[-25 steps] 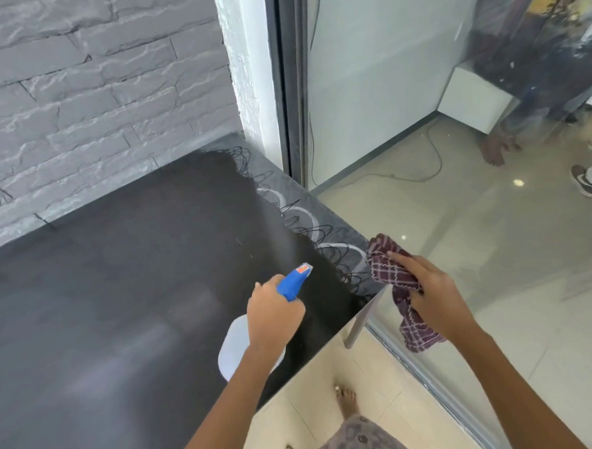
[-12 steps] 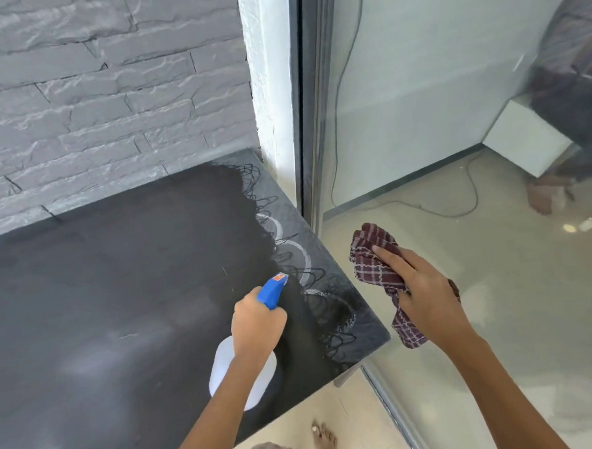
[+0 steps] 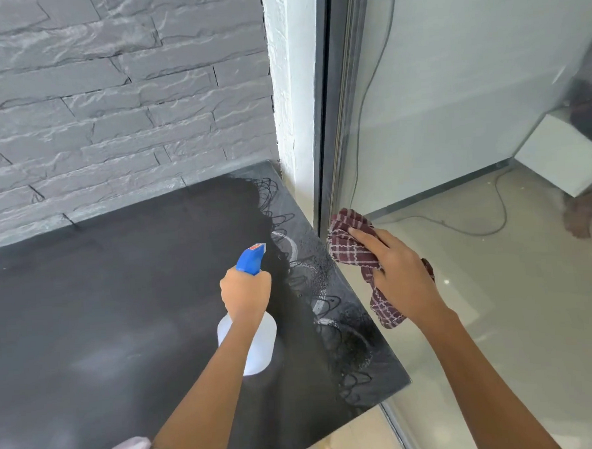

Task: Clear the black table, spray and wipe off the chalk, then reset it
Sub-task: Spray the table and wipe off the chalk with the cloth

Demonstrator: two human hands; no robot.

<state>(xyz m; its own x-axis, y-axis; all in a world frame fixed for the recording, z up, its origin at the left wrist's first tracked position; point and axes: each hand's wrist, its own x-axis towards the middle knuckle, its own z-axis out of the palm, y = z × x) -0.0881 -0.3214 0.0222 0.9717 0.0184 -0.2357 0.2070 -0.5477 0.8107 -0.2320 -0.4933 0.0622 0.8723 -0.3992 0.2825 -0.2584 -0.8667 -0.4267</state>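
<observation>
Over the right end of the black table [image 3: 120, 302], the left hand [image 3: 246, 295] grips the spray bottle [image 3: 259, 343], its nozzle aimed at the chalk scribbles [image 3: 323, 305], now speckled with droplets. Just off the table's edge, the right hand [image 3: 400, 280] clutches the checked cloth [image 3: 349, 245], nearer the table than half a second ago.

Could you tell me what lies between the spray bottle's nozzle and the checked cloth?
In the head view, only chalk scribbles along the right edge of the black table lie between them.
</observation>
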